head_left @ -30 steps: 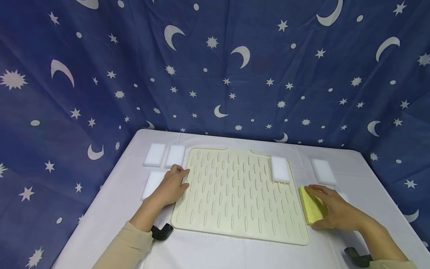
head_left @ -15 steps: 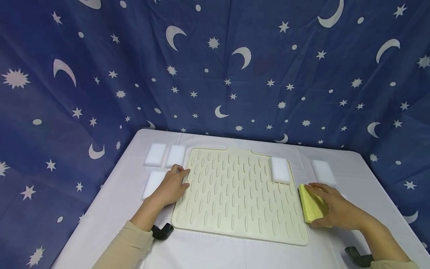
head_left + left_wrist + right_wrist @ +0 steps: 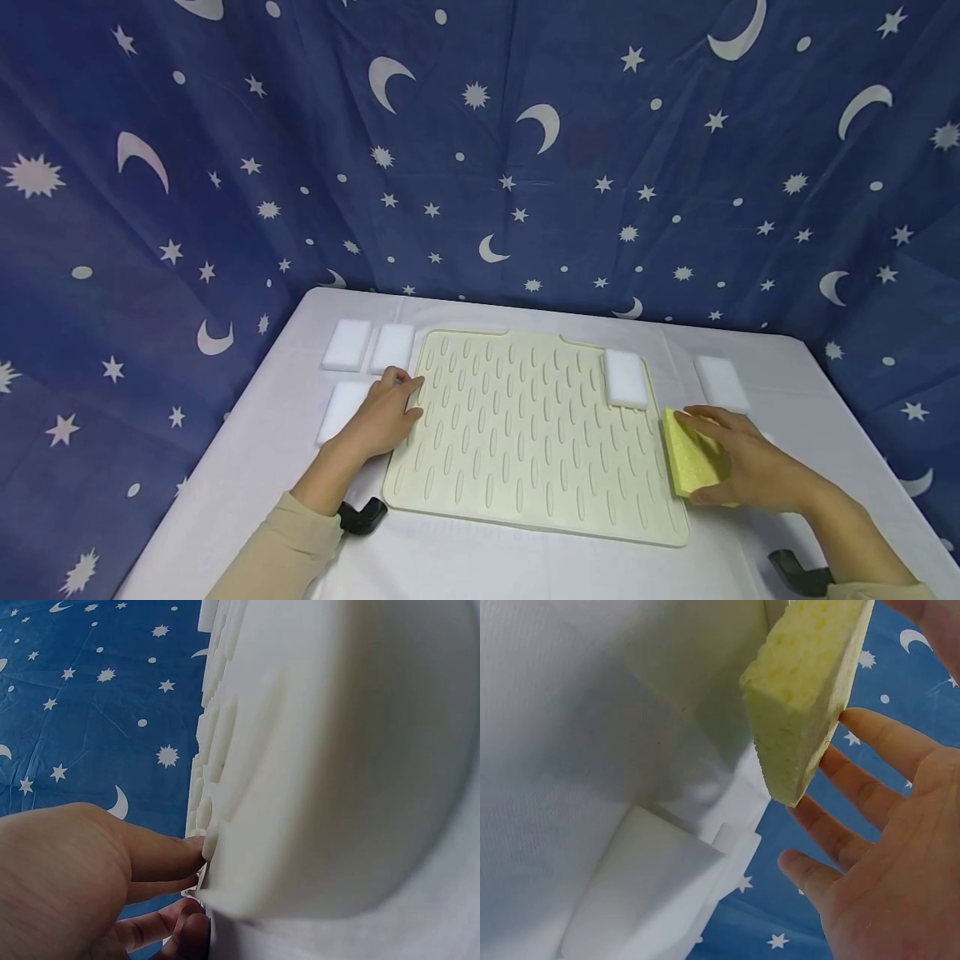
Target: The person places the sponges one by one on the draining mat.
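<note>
A pale cream mat with rows of raised ridges lies in the middle of the table. My left hand rests at its left edge, thumb and index fingertip spread on the rim; the left wrist view shows the thumb pressing the ridged side. My right hand holds a yellow sponge between thumb and fingers, over the mat's right edge. In the right wrist view the sponge is tilted, its fingers against one broad face. A white sponge block sits on the mat's upper right corner.
Left of the mat lie white blocks, two at the back and one partly behind my left hand. Another white block lies at the right, with one more mostly hidden by my right hand. A blue star-patterned curtain surrounds the table.
My right hand has lifted the yellow sponge slightly and shifted it left, so it now overlaps the mat's right edge. My left hand has stayed in place.
</note>
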`<state>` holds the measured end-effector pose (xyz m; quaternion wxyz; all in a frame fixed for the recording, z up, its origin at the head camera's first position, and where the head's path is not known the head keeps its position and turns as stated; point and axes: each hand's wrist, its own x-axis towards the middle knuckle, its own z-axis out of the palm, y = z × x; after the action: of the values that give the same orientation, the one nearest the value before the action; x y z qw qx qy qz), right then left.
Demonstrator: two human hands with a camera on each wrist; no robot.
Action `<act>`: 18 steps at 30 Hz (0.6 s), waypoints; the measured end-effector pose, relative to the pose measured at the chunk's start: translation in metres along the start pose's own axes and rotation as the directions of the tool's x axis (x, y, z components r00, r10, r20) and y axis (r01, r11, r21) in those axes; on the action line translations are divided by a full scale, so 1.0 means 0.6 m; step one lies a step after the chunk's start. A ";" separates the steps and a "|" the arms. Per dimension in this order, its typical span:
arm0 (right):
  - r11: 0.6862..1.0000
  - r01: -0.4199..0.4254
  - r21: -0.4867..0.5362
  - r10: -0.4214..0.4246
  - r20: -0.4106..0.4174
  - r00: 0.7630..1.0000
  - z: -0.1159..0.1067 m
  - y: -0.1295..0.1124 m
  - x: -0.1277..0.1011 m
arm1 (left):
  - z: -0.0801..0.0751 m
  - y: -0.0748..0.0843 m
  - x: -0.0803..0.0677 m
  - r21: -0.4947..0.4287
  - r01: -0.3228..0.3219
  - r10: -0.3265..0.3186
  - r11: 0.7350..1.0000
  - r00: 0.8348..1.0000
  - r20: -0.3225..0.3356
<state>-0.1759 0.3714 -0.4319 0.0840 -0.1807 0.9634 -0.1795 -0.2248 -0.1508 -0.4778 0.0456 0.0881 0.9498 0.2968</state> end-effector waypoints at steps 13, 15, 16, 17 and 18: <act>0.999 0.042 -0.013 -0.043 -0.007 0.999 -0.002 -0.024 0.003 | 0.002 0.000 0.001 0.009 -0.007 0.007 1.000 1.000 -0.012; 0.998 0.053 -0.015 -0.053 -0.013 0.999 -0.001 -0.026 0.003 | 0.003 -0.001 0.002 0.011 -0.004 0.005 1.000 1.000 -0.012; 0.998 0.058 -0.013 -0.058 -0.016 0.998 -0.001 -0.027 0.003 | 0.003 -0.001 0.002 0.012 -0.004 0.004 1.000 1.000 -0.012; 0.998 0.061 -0.015 -0.061 -0.019 0.998 0.000 -0.028 0.003 | 0.003 -0.001 0.002 0.015 -0.004 0.004 1.000 1.000 -0.011; 0.998 0.063 -0.016 -0.063 -0.021 0.998 0.001 -0.029 0.003 | 0.003 -0.002 0.002 0.016 -0.005 0.005 1.000 1.000 -0.010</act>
<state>-0.1720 0.3554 -0.4259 0.0668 -0.2096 0.9594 -0.1766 -0.2261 -0.1505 -0.4798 0.0393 0.0892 0.9522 0.2896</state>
